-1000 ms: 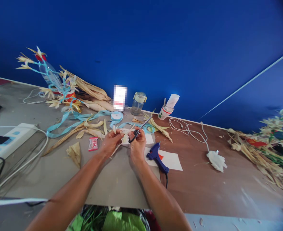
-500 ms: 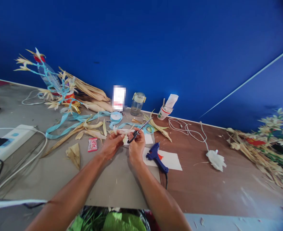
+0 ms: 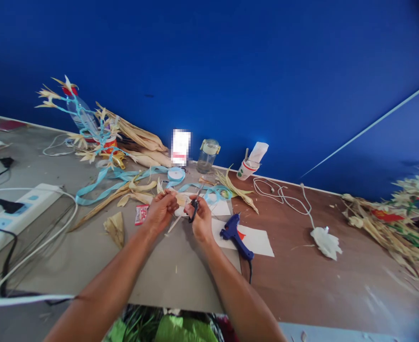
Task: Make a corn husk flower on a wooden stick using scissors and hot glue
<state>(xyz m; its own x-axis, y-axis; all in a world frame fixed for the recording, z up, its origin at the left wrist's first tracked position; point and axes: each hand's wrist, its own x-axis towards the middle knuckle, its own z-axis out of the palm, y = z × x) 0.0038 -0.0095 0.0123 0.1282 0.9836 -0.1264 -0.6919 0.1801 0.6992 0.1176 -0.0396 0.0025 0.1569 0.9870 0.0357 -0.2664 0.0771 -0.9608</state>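
My right hand (image 3: 201, 222) is closed around black-handled scissors (image 3: 194, 209), whose blades point up and away. Just to the left, my left hand (image 3: 162, 210) pinches a pale piece of corn husk (image 3: 180, 200) between thumb and fingers. A thin pale strip (image 3: 173, 226) shows below and between the hands; whether it touches anything I cannot tell. Behind the hands are a white card (image 3: 222, 208) and a loop of light blue ribbon (image 3: 213, 194). To the right of my right hand, a blue glue gun (image 3: 236, 235) lies on another white card (image 3: 264, 242).
Dried husks (image 3: 138, 135) and a ribbon roll (image 3: 176, 175) lie at the back left, near a blue-stemmed husk flower branch (image 3: 106, 137). A glass jar (image 3: 207, 156) and paper cup (image 3: 247, 169) stand by the wall. A power strip (image 3: 15, 216) sits left, husk flowers (image 3: 416, 204) right.
The scissors have turned from pointing up-right to pointing more straight away. The hands have separated slightly, and a pale strip now shows below them. The whole view has shifted a little.
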